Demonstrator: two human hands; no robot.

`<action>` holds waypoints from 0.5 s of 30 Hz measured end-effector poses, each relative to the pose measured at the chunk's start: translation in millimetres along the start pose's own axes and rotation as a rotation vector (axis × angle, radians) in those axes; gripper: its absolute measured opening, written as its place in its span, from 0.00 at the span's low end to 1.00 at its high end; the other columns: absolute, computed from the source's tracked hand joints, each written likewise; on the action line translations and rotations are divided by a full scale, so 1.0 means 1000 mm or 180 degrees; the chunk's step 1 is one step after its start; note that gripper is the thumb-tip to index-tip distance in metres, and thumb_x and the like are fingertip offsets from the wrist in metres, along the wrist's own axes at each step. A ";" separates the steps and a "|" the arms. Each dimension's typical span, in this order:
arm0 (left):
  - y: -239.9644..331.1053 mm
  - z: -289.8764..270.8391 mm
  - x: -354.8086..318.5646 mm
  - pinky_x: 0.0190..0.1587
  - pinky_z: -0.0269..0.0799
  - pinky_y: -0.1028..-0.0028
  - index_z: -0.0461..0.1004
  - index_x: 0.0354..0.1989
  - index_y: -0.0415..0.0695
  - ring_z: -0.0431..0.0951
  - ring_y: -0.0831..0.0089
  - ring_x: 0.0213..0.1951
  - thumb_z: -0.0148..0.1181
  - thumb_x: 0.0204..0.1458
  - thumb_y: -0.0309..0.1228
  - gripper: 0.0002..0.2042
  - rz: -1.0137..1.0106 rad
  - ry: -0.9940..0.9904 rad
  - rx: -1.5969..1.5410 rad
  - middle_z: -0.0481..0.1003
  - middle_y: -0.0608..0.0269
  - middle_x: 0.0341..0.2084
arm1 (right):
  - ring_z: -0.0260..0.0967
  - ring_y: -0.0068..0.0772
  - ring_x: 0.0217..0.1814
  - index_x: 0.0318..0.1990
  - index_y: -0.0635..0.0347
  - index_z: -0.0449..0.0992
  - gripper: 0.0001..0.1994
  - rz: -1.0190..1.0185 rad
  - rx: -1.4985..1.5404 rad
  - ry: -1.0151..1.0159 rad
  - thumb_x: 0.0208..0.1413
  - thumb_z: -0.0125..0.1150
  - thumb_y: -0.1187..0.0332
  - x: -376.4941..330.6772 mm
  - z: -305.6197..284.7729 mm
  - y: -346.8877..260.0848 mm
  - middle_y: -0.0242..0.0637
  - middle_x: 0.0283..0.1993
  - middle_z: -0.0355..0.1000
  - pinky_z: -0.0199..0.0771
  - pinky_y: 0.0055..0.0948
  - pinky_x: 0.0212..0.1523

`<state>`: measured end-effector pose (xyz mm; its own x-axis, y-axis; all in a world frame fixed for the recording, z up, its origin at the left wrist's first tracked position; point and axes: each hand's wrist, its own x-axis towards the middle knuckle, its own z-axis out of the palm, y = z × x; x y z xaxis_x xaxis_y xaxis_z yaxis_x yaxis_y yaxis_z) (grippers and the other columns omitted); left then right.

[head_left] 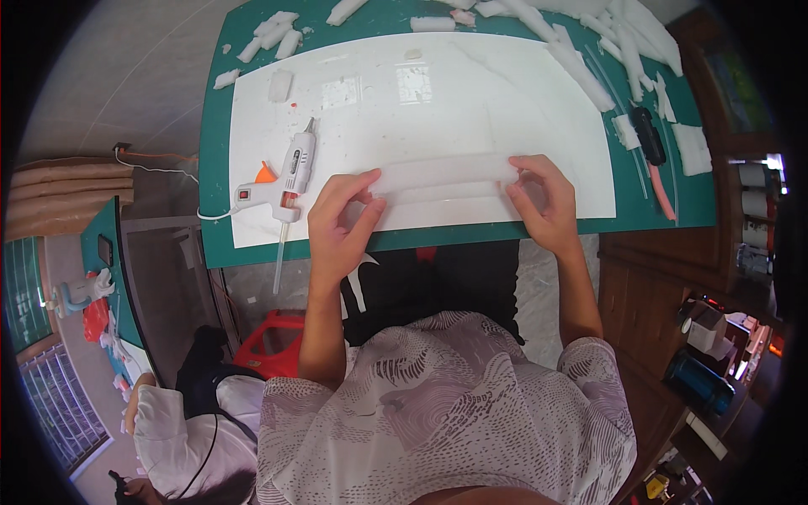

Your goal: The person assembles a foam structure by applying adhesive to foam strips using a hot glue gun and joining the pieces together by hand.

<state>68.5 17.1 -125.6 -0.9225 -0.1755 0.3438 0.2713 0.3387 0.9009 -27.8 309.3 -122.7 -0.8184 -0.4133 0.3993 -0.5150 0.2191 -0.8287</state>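
A long strip of white foam-like wadding [442, 172] lies across the near part of a glossy white board, stretched between my hands. My left hand [343, 215] pinches its left end between thumb and fingers. At the other end, my right hand [543, 202] grips the strip the same way. Left of my left hand lies a white hot glue gun [296, 172] with an orange trigger, nozzle pointing away from me. A clear glue stick [279, 261] pokes out of its rear, past the table edge.
The white board [505, 101] rests on a green tabletop [217, 126]. Scraps of white wadding [273, 32] are strewn along the far side. A black-handled tool [648, 135] lies at right. A red stool [278, 345] and another person [181, 429] are at lower left.
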 end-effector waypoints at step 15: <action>-0.002 0.001 0.001 0.45 0.70 0.75 0.78 0.52 0.37 0.75 0.73 0.37 0.65 0.52 0.19 0.17 -0.0060 -0.0021 -0.0023 0.75 0.59 0.37 | 0.72 0.32 0.40 0.50 0.64 0.77 0.16 0.0066 -0.0058 0.0006 0.53 0.66 0.79 0.001 0.000 -0.005 0.42 0.45 0.76 0.73 0.27 0.45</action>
<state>67.1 17.1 -127.1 -0.9292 -0.1757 0.3251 0.2559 0.3287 0.9091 -26.1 308.1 -118.6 -0.8293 -0.4070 0.3829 -0.5025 0.2437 -0.8295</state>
